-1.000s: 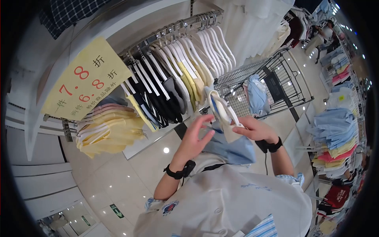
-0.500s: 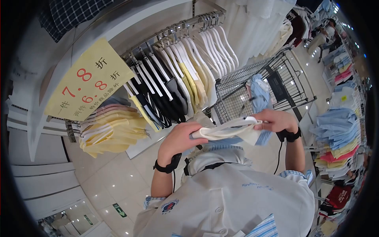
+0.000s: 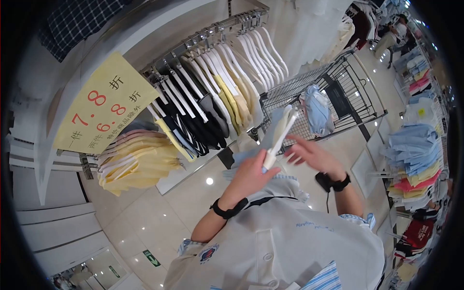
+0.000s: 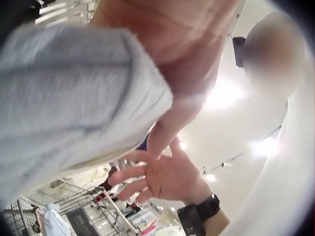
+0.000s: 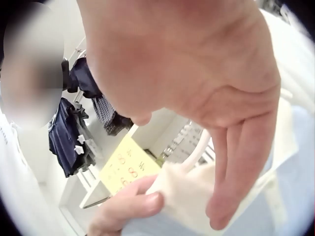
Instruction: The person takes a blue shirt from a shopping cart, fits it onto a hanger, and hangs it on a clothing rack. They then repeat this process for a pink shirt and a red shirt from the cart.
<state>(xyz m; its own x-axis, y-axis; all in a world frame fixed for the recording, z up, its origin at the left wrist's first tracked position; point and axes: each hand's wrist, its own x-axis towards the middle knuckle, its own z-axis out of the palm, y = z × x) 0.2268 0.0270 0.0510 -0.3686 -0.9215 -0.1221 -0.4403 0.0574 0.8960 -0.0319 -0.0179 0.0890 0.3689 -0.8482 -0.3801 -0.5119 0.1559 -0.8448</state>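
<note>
My left hand [image 3: 251, 176] grips a light blue shirt [image 5: 275, 206] with a cream collar [image 5: 184, 191], fingers and thumb pinching it beside the collar. A white hanger [image 3: 284, 131] runs along the collar, tilted up toward the rack. The shirt's fabric [image 4: 74, 93] fills much of the left wrist view in front of the palm. My right hand [image 3: 314, 157] is just to the right of the hanger, its fingers spread, palm showing in the left wrist view. Seen from the right wrist, its straight fingers overlap the collar.
Ahead stands a rack [image 3: 208, 36] of hanging clothes and bare white hangers [image 3: 261, 58]. A yellow sign [image 3: 106, 106] sticks out at left. Beyond my right hand is a shopping cart [image 3: 280, 101] holding blue clothing [image 3: 318, 111]. More clothes racks [image 3: 413, 145] line the right side.
The shirt and hanger swung from upright to level between both hands, then to a tilt away from me. My right hand held the collar end earlier and has let go; my left hand now holds it.
</note>
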